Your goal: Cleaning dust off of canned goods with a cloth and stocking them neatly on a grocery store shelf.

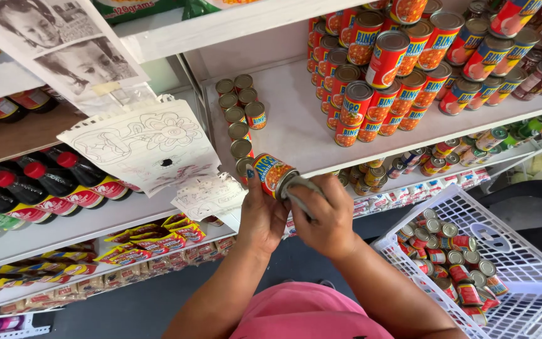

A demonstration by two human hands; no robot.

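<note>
The left hand (pixel 260 213) is clamped round a small red can (pixel 272 174), held tilted in front of the near shelf (pixel 290 125). The right hand (pixel 327 216) is closed on a grey cloth (pixel 302 191) pressed against the can's metal end. The step in hand looks like wiping the can clean; the next move probably calls for turning the smooth cylinder to reach its other end. A short row of small tins (pixel 241 116) stands on the white shelf just beyond, big cans (pixel 396 69) stacked far right. A white plastic lattice basket (pixel 522 263) near right holds more small cans.
</note>
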